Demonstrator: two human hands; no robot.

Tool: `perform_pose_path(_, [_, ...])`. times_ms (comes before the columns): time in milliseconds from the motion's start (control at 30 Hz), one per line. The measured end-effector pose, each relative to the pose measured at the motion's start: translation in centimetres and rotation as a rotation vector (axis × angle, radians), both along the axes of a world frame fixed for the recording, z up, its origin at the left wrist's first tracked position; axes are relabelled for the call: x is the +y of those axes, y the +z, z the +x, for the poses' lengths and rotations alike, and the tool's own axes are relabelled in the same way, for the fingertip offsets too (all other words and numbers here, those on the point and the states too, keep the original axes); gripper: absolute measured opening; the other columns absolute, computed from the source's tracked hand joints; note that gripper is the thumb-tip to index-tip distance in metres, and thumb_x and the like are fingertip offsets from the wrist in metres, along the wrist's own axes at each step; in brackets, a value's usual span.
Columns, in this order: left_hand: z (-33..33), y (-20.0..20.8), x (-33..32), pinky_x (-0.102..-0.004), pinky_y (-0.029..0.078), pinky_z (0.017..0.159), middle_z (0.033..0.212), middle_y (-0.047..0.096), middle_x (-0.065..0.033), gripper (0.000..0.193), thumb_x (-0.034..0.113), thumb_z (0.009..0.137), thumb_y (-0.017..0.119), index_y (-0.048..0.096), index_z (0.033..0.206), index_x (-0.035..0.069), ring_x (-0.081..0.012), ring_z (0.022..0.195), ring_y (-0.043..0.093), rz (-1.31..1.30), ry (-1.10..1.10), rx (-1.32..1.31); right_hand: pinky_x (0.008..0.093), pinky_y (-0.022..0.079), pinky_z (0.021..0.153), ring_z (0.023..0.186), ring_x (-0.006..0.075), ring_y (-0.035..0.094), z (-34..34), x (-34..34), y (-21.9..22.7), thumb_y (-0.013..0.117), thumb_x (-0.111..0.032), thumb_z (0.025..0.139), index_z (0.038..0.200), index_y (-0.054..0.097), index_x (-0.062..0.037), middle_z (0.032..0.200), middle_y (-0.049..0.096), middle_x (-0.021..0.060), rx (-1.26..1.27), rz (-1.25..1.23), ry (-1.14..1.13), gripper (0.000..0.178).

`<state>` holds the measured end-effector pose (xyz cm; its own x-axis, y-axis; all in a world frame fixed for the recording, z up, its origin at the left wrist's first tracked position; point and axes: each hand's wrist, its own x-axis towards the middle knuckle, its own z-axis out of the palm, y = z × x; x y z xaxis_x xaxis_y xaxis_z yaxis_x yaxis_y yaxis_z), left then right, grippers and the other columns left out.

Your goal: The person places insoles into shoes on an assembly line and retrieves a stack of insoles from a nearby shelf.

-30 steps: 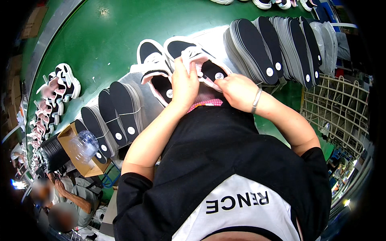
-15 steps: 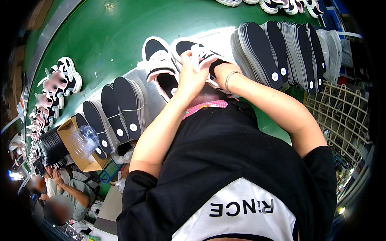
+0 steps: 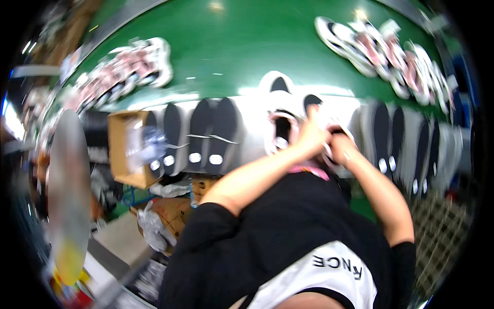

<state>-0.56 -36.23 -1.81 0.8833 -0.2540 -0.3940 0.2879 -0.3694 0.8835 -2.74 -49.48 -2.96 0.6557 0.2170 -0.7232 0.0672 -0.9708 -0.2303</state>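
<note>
In the head view, the step looks to be work at the opening of the shoe (image 3: 324,119), at the bench's (image 3: 231,49) near side: the left hand's (image 3: 311,135) grip seems narrow on the upper; the right hand's (image 3: 341,147) fingers are hidden, its grip impossible to tell. The next move likely calls for a steady opening. The toe points far, slightly left, the long axis near-to-far, just right of its mate (image 3: 279,105).
</note>
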Motion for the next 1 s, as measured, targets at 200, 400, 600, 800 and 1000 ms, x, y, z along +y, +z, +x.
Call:
perform_pose_path(200, [-1.1,-1.0,-0.2,-0.0411,0.042,0.075,0.092,0.054,-0.0291,0.049,0.000,0.067,0.050,0.030,0.111,-0.003,-0.0396,0.089,0.053,-0.074,0.057,-0.110,0.0424,0.028,0.077,0.066,0.0313,0.057,-3.9,-0.9,4.4,0.052,-0.021,0.068,0.107,0.046,-0.0017,0.070,0.059,0.0178,-0.381,0.066,0.319,0.044])
perform_pose_path(400, [-2.1,-0.1,-0.2,-0.0399,0.041,0.077,0.092,0.054,-0.0239,0.048,0.005,0.070,0.056,0.032,0.111,-0.002,-0.0377,0.092,0.051,-0.064,0.029,-0.321,0.0485,0.026,0.086,0.073,0.0316,0.058,-4.5,-2.0,2.4,0.054,-0.022,0.068,0.095,0.052,-0.0004,0.069,0.060,0.0177,-0.160,-0.057,0.381,0.035])
perform_pose_path(600, [-3.4,2.1,6.4,-0.0367,0.047,0.062,0.081,0.059,-0.0110,0.038,0.014,0.075,0.056,0.042,0.109,0.003,-0.0297,0.074,0.059,0.024,0.062,-0.558,0.0451,0.041,0.068,0.073,0.0336,0.057,-3.8,-1.5,2.2,0.054,-0.021,0.069,0.086,0.052,-0.0046,0.074,0.059,0.0168,-0.239,0.049,0.171,0.024])
perform_pose_path(800, [-3.3,1.4,5.6,-0.0431,0.046,0.059,0.095,0.054,-0.0266,0.097,0.046,0.072,0.057,-0.004,0.130,-0.002,-0.0388,0.072,0.057,0.537,-0.141,-0.366,0.0489,0.036,0.076,0.085,0.0277,0.057,-0.8,5.8,3.8,0.049,-0.028,0.073,0.094,0.056,-0.0080,0.089,0.060,0.0128,-0.017,0.088,0.101,0.029])
perform_pose_path(1000, [2.0,-1.2,4.5,-0.0439,0.047,0.058,0.074,0.058,-0.0223,0.067,0.016,0.071,0.049,0.018,0.125,-0.006,-0.0369,0.063,0.058,0.580,-0.106,-0.382,0.0427,0.037,0.080,0.084,0.0309,0.054,0.5,1.3,5.1,0.052,-0.021,0.077,0.096,0.054,-0.0069,0.083,0.059,0.0116,-0.400,0.694,-0.028,0.024])
